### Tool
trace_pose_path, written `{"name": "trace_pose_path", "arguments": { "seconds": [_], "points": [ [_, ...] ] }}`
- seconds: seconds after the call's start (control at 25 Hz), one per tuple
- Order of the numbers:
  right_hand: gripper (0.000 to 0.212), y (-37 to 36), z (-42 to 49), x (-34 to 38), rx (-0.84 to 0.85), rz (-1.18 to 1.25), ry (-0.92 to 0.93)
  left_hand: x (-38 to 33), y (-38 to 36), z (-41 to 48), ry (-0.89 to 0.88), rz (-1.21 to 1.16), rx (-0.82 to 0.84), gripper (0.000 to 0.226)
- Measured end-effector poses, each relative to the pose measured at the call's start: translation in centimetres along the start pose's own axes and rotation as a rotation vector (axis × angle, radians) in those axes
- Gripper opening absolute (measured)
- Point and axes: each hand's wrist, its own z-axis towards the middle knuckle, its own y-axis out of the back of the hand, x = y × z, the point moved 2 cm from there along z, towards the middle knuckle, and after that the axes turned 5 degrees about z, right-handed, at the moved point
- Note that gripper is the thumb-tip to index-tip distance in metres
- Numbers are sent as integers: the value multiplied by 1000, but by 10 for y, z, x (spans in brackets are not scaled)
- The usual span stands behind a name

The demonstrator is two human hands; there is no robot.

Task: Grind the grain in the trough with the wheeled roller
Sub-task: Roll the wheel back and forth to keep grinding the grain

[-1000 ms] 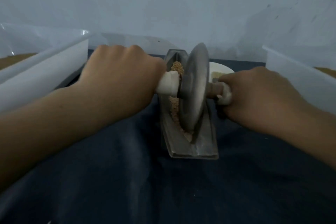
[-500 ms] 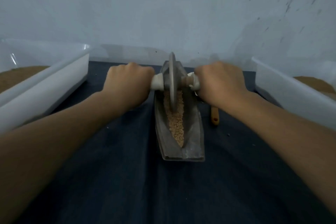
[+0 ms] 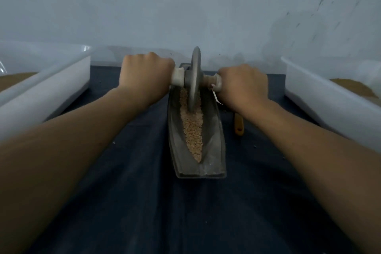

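My left hand (image 3: 147,74) and right hand (image 3: 243,84) grasp the grey metal wheeled roller (image 3: 194,80), upright in tan grain (image 3: 193,134) far along the grey trough (image 3: 214,142).

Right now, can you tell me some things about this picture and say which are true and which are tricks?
1. The left hand and right hand both grip the roller. True.
2. Grain lies in the trough. True.
3. The roller sits at the near end of the trough. False: it is at the far end.
4. The cloth under the trough is white. False: it is dark blue.
5. The left bin and right bin are white. True.
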Motion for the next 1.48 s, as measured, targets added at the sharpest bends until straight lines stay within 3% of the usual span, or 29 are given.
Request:
{"name": "trace_pose_path", "arguments": {
  "seconds": [0.12,0.2,0.32,0.4,0.56,0.64,0.72,0.8,0.92,1.04,1.24,1.4,1.48],
  "points": [
    [14,20,-28,-4,63,21,83,5,16,-30,-65,30,-8,6],
    [19,39,-60,-10,22,13,162,14,36,-60,-142,57,-85,24],
    [24,48,-76,-17,-52,22,216,27,44,-72,-159,25,-117,30],
    [21,32,-59,-13,-31,-32,150,17,31,-60,-104,85,-20,29],
    [8,-2,-4,-1,-19,-13,-15,-2,1,-7,-2,61,-34,3],
    [6,-2,-1,-1,10,24,-23,-3,1,2,-18,54,-15,3],
    [19,9,-21,-6,45,30,45,2,10,-16,-57,40,-31,6],
    [31,31,-51,-9,-31,-30,183,11,22,-49,-118,14,-69,20],
    [26,53,-77,-14,-140,-29,275,28,38,-73,-198,-30,-92,29],
    [27,30,-58,-11,-57,-72,171,17,27,-61,-133,61,-11,30],
    [11,-7,-5,-4,-6,18,-38,-4,1,-3,-30,75,-103,13],
    [31,20,-35,-11,-27,-13,137,6,16,-41,-83,31,-56,19],
    [24,44,-62,-12,-134,-47,256,19,27,-70,-132,-10,-66,24]
  ]
}}
